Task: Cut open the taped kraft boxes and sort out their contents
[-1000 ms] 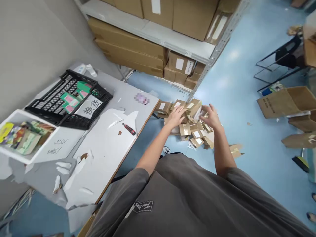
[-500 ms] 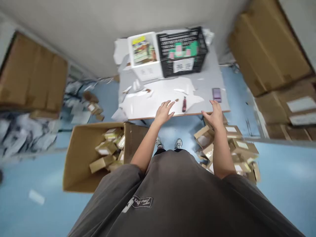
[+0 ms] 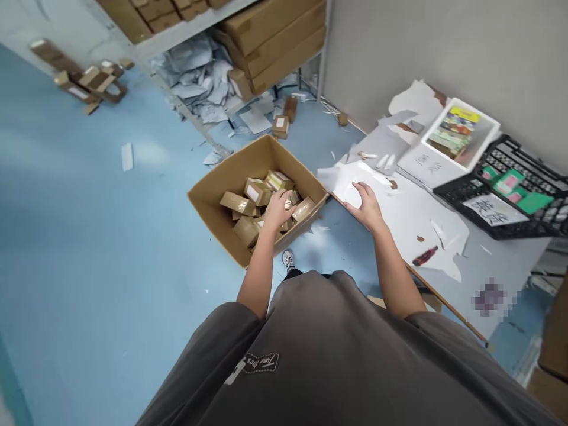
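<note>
My left hand [image 3: 278, 210] is over the large open carton [image 3: 212, 198], its fingers apart and nothing seen in them. Inside the carton lie several small brown cardboard boxes [image 3: 238, 203], some with white labels or clear tape. Whether my fingertips touch any of these boxes I cannot tell. My right hand [image 3: 365, 206] hovers by the edge of the white-topped table [image 3: 479, 266], fingers spread and holding nothing. On that table a red and black box cutter [image 3: 425, 256] lies among scraps of white paper [image 3: 437, 231].
A white bin [image 3: 432, 165] with colourful packs and a black crate [image 3: 492, 204] with green and pink boxes stand at the table's back. A shelf [image 3: 186, 35] with cartons and crumpled paper [image 3: 199, 71] is at the far left. Discarded boxes [image 3: 91, 86] lie on the blue floor [image 3: 110, 254].
The view has turned left, from the table toward the large carton. My left hand has gone from above the table to above the carton; my right hand stays empty at the table's edge.
</note>
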A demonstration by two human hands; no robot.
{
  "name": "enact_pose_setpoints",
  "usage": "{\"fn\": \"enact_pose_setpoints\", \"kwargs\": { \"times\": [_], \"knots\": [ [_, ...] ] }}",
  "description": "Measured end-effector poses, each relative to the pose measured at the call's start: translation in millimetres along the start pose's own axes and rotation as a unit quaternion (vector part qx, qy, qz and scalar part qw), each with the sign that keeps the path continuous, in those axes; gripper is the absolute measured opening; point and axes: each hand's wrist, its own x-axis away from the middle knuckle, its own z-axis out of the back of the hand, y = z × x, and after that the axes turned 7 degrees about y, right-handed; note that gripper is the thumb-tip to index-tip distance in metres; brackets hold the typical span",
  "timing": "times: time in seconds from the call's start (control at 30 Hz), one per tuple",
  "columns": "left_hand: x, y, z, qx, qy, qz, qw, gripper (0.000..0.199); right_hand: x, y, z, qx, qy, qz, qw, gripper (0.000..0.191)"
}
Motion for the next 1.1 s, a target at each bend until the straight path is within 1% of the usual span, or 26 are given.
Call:
{"fn": "enact_pose_setpoints", "kwargs": {
  "times": [0.07,0.13,0.2,0.27,0.33,0.4,0.47,0.53,0.6,0.7,0.77,0.83,0.87,0.9,0.97,1.0,1.03,1.1],
  "knots": [
    [8.2,-51.0,16.2,0.0,0.003,0.051,0.999,0.064,-26.8,-25.7,-35.6,-0.002,-0.028,0.017,0.999,0.078],
    [12.8,-94.5,28.0,-0.003,0.003,0.099,0.995,0.067,-51.8,-46.5,-67.8,-0.001,-0.053,0.029,0.998,0.08],
    [13.6,-130.0,35.5,-0.007,0.001,0.14,0.99,0.07,-77.2,-64.4,-97.3,0.003,-0.079,0.039,0.996,0.083],
    [11.9,-159.1,39.1,-0.011,-0.002,0.174,0.985,0.074,-103.6,-81.1,-127.4,0.009,-0.109,0.05,0.993,0.087],
    [9.3,-184.9,38.3,-0.018,-0.005,0.208,0.978,0.078,-129.8,-97.2,-162.7,0.012,-0.142,0.065,0.988,0.09],
    [7.0,-210.4,32.6,-0.029,-0.015,0.249,0.968,0.083,-153.0,-111.8,-207.3,0.003,-0.177,0.086,0.98,0.093],
    [5.2,-238.2,21.5,-0.042,-0.032,0.291,0.955,0.087,-170.0,-124.0,-262.6,-0.017,-0.216,0.113,0.97,0.096],
    [3.8,-270.9,5.6,-0.054,-0.054,0.317,0.945,0.09,-178.6,-134.0,-326.2,-0.038,-0.263,0.136,0.954,0.1],
    [2.1,-310.3,-13.6,-0.066,-0.075,0.326,0.94,0.092,-178.3,-142.4,-393.9,-0.051,-0.318,0.15,0.935,0.107],
    [-2.6,-382.4,-45.0,-0.08,-0.097,0.317,0.94,0.092,-163.8,-152.8,-494.8,-0.069,-0.387,0.151,0.907,0.115],
    [-8.8,-434.3,-66.6,-0.079,-0.097,0.303,0.945,0.094,-147.4,-157.4,-559.6,-0.098,-0.401,0.137,0.9,0.117],
    [-18.6,-483.1,-88.6,-0.068,-0.096,0.28,0.953,0.101,-128.3,-159.1,-620.9,-0.127,-0.4,0.114,0.901,0.12],
    [-24.9,-504.7,-99.4,-0.061,-0.097,0.268,0.957,0.102,-118.8,-158.9,-649.4,-0.135,-0.398,0.101,0.902,0.122],
    [-32.1,-524.1,-109.9,-0.055,-0.104,0.256,0.96,0.097,-109.9,-158.1,-675.8,-0.137,-0.397,0.089,0.903,0.124],
    [-47.9,-555.5,-128.8,-0.047,-0.124,0.234,0.963,0.077,-96.2,-155.3,-719.9,-0.142,-0.39,0.073,0.907,0.126],
    [-55.7,-567.5,-136.7,-0.046,-0.133,0.222,0.965,0.07,-92.0,-153.6,-736.7,-0.15,-0.384,0.073,0.908,0.126],
    [-62.7,-577.3,-143.2,-0.047,-0.143,0.217,0.965,0.068,-89.6,-151.7,-749.6,-0.161,-0.379,0.079,0.908,0.126],
    [-72.2,-589.9,-151.3,-0.055,-0.138,0.213,0.966,0.064,-89.2,-148.5,-763.3,-0.176,-0.373,0.104,0.905,0.124]
  ]
}}
